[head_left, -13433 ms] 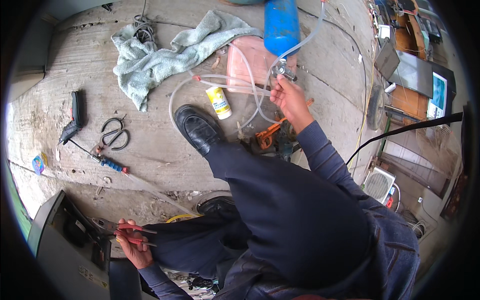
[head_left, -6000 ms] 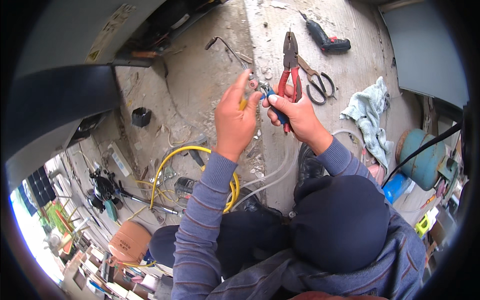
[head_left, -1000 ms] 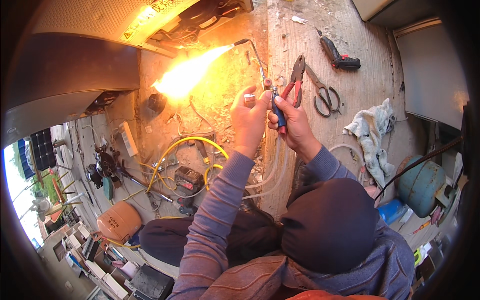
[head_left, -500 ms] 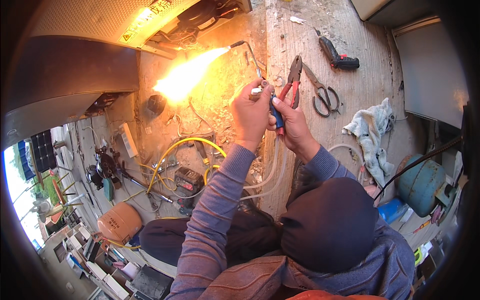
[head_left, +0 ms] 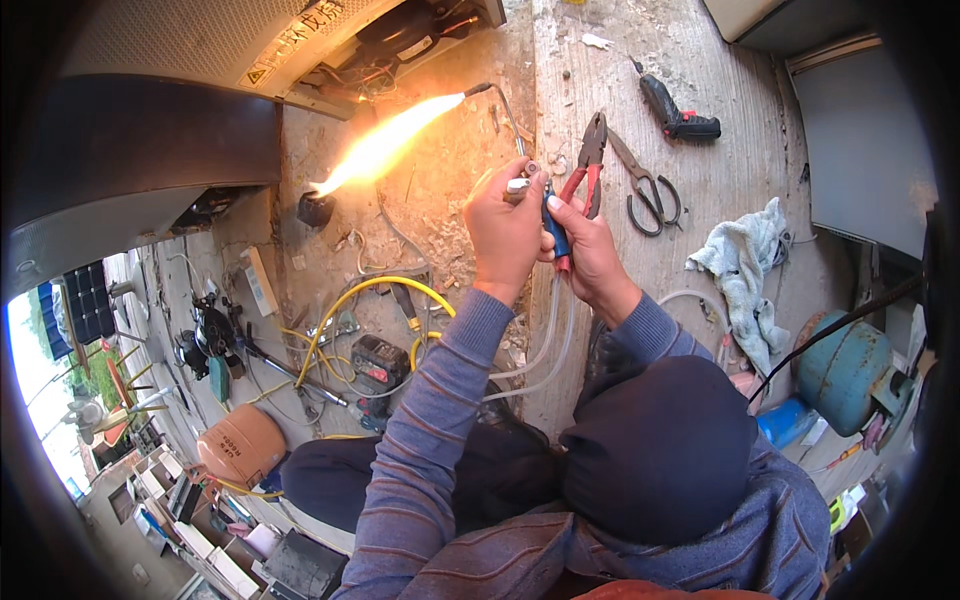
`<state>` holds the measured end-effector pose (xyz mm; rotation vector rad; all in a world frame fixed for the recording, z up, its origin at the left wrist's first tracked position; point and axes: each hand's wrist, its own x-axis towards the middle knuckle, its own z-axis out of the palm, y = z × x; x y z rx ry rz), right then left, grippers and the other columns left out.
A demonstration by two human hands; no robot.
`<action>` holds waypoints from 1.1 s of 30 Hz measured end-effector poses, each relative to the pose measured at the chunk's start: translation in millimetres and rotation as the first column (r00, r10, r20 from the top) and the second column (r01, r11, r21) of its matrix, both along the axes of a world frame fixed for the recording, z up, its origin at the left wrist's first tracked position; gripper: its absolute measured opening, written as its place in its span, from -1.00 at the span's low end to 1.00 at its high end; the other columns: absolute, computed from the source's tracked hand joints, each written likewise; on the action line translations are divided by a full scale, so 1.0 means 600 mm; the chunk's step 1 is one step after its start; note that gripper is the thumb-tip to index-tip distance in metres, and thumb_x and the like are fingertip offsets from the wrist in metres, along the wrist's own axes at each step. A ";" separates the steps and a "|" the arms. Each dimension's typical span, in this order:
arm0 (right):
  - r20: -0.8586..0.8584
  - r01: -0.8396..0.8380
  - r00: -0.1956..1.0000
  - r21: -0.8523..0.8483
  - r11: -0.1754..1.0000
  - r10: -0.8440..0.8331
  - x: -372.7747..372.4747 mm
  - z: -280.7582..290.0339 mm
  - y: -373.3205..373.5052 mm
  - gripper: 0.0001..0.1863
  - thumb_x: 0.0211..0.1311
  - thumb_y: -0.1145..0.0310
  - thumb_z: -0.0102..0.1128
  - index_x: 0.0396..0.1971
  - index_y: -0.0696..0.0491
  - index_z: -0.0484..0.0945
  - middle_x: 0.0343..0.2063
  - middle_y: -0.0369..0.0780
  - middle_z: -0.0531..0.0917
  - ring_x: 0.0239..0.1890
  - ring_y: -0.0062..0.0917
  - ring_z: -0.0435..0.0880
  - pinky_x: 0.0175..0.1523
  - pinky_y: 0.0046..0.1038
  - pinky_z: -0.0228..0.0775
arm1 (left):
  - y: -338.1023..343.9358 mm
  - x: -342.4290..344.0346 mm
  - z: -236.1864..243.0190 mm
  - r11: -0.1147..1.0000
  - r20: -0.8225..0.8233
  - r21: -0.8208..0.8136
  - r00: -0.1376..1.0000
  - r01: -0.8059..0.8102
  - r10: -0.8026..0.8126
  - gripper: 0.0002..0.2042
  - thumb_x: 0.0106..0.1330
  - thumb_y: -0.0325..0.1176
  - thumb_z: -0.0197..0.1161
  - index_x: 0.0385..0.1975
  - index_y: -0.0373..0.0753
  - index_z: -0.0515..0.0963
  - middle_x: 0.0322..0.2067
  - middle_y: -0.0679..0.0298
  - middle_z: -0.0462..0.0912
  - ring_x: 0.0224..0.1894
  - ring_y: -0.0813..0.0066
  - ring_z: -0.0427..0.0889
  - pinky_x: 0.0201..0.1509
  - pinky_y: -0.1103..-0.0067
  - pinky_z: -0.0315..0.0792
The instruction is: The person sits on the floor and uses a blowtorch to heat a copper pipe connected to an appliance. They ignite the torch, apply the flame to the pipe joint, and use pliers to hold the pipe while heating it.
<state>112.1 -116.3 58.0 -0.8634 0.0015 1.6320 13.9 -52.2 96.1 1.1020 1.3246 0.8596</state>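
A gas torch [head_left: 557, 238] with a blue grip and a thin bent metal neck burns with a long yellow flame pointing left. My right hand [head_left: 597, 250] is closed around its grip, thumb on top. At the base of the neck, the fingers of my left hand [head_left: 498, 228] are closed at a round valve knob [head_left: 532, 168]. A small pale cylinder with a metal end [head_left: 516, 187] also sticks out of my left hand; its kind is unclear. Two clear hoses [head_left: 556, 310] run down from the grip. Red-handled pliers [head_left: 590, 160] lie just beyond my right hand.
Scissors [head_left: 650, 192], a black cordless screwdriver [head_left: 676, 112] and a rag [head_left: 745, 270] lie to the right. An opened appliance [head_left: 400, 45] stands near the flame. Yellow hose [head_left: 350, 290] and a power tool battery [head_left: 380, 362] are left. Gas cylinders [head_left: 845, 365] stand at the right and left.
The flame has become narrower and less glaring, so the floor and appliance around it look darker. Both hands stay nearly in place on the torch.
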 end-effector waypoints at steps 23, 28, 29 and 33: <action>0.121 -0.099 0.988 0.051 0.994 0.092 0.001 0.003 0.066 -0.81 0.49 0.28 0.21 -0.17 0.10 0.52 -0.41 -0.30 0.61 -0.53 -0.66 0.59 -0.50 -0.57 0.45 | 0.041 -0.016 0.008 0.995 0.102 0.081 0.994 -0.058 0.050 -0.73 0.43 -0.46 0.33 0.04 -0.44 0.58 -0.35 0.28 0.68 -0.62 0.71 0.53 -0.66 0.65 0.40; 0.236 -0.175 0.959 0.071 0.982 0.154 -0.020 0.016 0.134 -0.84 0.46 0.33 0.22 -0.20 0.13 0.56 -0.42 -0.27 0.65 -0.55 -0.66 0.60 -0.52 -0.56 0.47 | 0.090 -0.040 -0.009 0.955 0.054 0.236 0.984 -0.178 0.170 -0.73 0.41 -0.46 0.36 0.02 -0.43 0.60 -0.35 0.30 0.69 -0.54 0.70 0.58 -0.62 0.64 0.43; 0.235 -0.178 0.959 0.077 0.981 0.156 -0.019 0.013 0.143 -0.82 0.46 0.32 0.24 -0.21 0.15 0.58 -0.43 -0.27 0.67 -0.56 -0.65 0.60 -0.52 -0.57 0.46 | 0.096 -0.038 -0.004 0.955 0.071 0.214 0.979 -0.204 0.193 -0.73 0.40 -0.46 0.37 0.01 -0.43 0.60 -0.35 0.30 0.69 -0.52 0.69 0.59 -0.61 0.64 0.45; 0.237 -0.308 0.928 0.054 0.950 0.287 -0.005 0.009 0.184 -0.78 0.45 0.30 0.25 -0.22 0.19 0.61 -0.40 -0.24 0.70 -0.55 -0.65 0.60 -0.52 -0.57 0.46 | 0.126 -0.047 -0.023 0.922 0.006 0.308 0.969 -0.235 0.245 -0.78 0.38 -0.46 0.38 -0.06 -0.42 0.64 -0.34 0.31 0.71 -0.44 0.67 0.63 -0.49 0.64 0.54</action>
